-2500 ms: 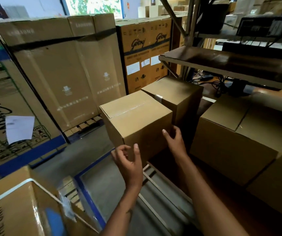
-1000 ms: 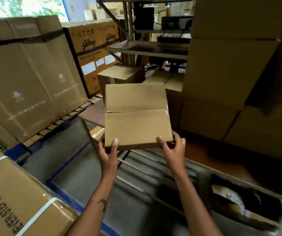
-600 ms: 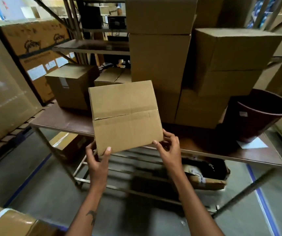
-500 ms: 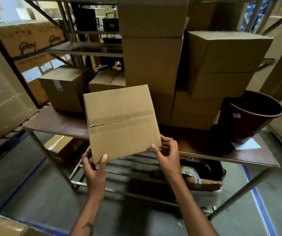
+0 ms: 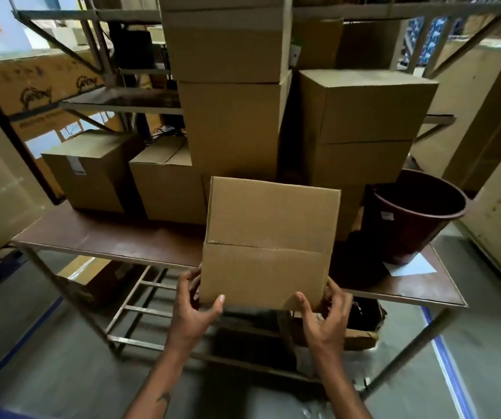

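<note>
A plain brown cardboard box (image 5: 268, 240) is held in the air over the front edge of a brown shelf board (image 5: 116, 240), its closed top flaps facing me. My left hand (image 5: 196, 309) grips its lower left corner, thumb on the near face. My right hand (image 5: 326, 317) grips the lower right corner, fingers curled under the box. The box's underside is hidden.
Stacked cardboard boxes (image 5: 234, 128) fill the back of the shelf, with two lower boxes (image 5: 92, 170) at the left. A dark red bucket (image 5: 409, 219) stands at the right beside a white paper (image 5: 412, 267). Large cartons line both sides; a torn box (image 5: 361, 325) lies under the shelf.
I have lifted the box off the left stack and carried it right along the shelf; it now hangs level in front of the tall stack, nearer the bucket.
</note>
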Demonstrator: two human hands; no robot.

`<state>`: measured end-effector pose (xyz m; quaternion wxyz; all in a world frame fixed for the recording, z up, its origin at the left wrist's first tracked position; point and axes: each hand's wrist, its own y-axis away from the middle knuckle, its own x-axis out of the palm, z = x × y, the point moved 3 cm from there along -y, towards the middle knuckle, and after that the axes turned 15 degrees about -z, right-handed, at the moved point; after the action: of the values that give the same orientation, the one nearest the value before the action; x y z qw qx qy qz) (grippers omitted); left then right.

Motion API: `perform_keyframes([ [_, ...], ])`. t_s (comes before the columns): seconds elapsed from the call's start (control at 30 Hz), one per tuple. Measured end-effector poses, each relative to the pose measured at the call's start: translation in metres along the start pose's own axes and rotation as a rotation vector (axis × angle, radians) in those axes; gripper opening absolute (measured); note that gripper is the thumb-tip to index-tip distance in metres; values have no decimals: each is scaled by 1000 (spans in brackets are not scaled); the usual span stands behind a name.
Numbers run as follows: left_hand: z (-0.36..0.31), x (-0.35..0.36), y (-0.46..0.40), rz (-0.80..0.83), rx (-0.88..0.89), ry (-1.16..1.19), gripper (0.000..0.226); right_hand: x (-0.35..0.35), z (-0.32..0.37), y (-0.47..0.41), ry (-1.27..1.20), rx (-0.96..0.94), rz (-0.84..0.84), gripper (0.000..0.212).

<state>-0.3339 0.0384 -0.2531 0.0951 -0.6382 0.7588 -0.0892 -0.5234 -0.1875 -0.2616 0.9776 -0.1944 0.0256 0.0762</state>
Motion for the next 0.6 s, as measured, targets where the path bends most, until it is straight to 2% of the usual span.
perform_keyframes([
  [0.1, 28, 5, 0, 110, -34, -120, 74, -11, -31, 1, 41, 2, 0, 80],
  [0.2, 59, 10, 7, 104, -121, -214, 73, -13, -50, 7, 76, 5, 87, 75],
  [0.33, 84, 13, 6, 93, -187, -208, 76, -9, -54, 19, 190, 22, 189, 85],
  [0.47, 88, 12, -2, 135, -215, -195, 89, -5, -56, 21, 254, 54, 282, 94],
  [0.6, 78, 12, -3, 179, -193, -192, 86, -1, -58, 24, 296, 66, 316, 92],
])
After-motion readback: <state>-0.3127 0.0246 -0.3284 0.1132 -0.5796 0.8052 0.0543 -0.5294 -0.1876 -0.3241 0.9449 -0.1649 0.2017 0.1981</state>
